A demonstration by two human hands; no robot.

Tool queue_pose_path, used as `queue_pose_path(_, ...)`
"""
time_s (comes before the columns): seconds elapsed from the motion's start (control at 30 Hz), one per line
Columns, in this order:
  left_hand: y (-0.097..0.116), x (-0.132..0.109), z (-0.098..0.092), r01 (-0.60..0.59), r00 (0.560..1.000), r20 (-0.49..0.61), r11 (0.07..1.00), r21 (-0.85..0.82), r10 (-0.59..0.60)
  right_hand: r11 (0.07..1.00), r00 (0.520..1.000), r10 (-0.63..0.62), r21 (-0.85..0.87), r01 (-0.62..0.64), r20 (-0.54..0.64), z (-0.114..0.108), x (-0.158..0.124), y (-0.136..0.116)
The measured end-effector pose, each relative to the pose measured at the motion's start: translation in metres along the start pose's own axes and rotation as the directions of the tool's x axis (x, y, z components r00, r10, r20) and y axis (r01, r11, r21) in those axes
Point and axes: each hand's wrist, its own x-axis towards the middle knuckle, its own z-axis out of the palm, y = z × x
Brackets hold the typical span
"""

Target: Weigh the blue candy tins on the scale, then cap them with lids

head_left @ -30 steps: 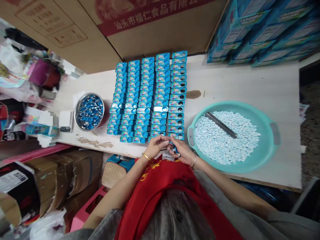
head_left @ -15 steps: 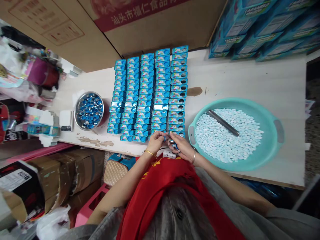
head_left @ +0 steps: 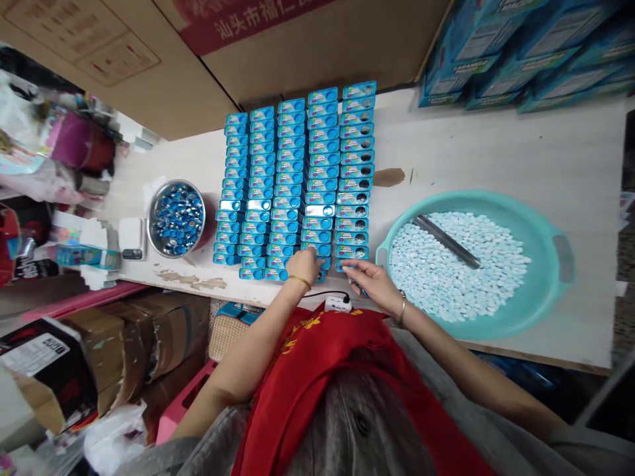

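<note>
Columns of small blue candy boxes (head_left: 291,178) stand packed together on the table. Blue lids cover the round holes in most columns, while many holes in the rightmost column (head_left: 354,198) are uncovered. My left hand (head_left: 303,266) is over the near end of the fourth column, fingers closed downward; whatever is under the fingertips is hidden. Beside the nearest box of the rightmost column is my right hand (head_left: 376,284). Its thumb and fingers are bent, and small blue caps (head_left: 365,292) show partly in its grasp.
To the left, a metal bowl (head_left: 201,228) holds blue and silver caps. On the right, a teal basin (head_left: 540,277) contains pale candies and a dark tube (head_left: 446,241). A white power strip (head_left: 338,303) lies near the front edge. Stacked blue cartons (head_left: 461,66) and a large cardboard box (head_left: 317,59) stand behind.
My hands were together at the table's front edge; now they are apart. The left has moved forward onto the fourth column, the right slightly rightward to the last column's end.
</note>
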Motion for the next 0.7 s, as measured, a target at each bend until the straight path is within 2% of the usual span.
queue_pose_path(0.1,0.000,0.002,-0.001,0.031,1.000,0.006,0.998,0.048,-0.031,0.996,0.998,-0.067,-0.065,0.068,0.008,0.002,0.000,0.002)
queue_pose_path(0.17,-0.001,0.000,-0.003,0.024,1.000,0.003,0.999,0.039,-0.024,0.976,0.987,-0.159,-0.150,0.161,0.024,0.005,-0.001,0.003)
queue_pose_path(0.3,-0.003,-0.019,-0.002,-0.069,0.997,0.040,0.995,-0.074,0.072,0.846,0.933,-0.330,-0.392,0.360,0.144,0.009,-0.008,0.001)
queue_pose_path(0.37,-0.006,-0.036,0.003,-0.129,0.983,0.103,0.970,-0.206,0.153,0.812,0.920,-0.343,-0.431,0.393,0.192,0.013,-0.013,0.001)
queue_pose_path(0.43,-0.010,-0.053,0.008,-0.135,0.955,0.180,0.885,-0.446,0.236,0.809,0.913,-0.340,-0.425,0.407,0.226,0.018,-0.019,0.002)
queue_pose_path(0.5,-0.016,-0.066,0.013,-0.065,0.938,0.218,0.755,-0.652,0.269,0.829,0.914,-0.322,-0.393,0.398,0.247,0.024,-0.025,0.005)
queue_pose_path(0.53,-0.020,-0.070,0.014,-0.031,0.942,0.217,0.710,-0.704,0.256,0.849,0.921,-0.307,-0.368,0.379,0.241,0.026,-0.028,0.007)
queue_pose_path(0.6,-0.028,-0.072,0.016,-0.010,0.965,0.178,0.702,-0.713,0.194,0.925,0.957,-0.242,-0.260,0.277,0.160,0.028,-0.034,0.011)
queue_pose_path(0.7,-0.037,-0.064,0.017,-0.044,0.991,0.067,0.752,-0.658,0.117,0.996,0.996,-0.087,-0.035,0.086,-0.011,0.023,-0.039,0.017)
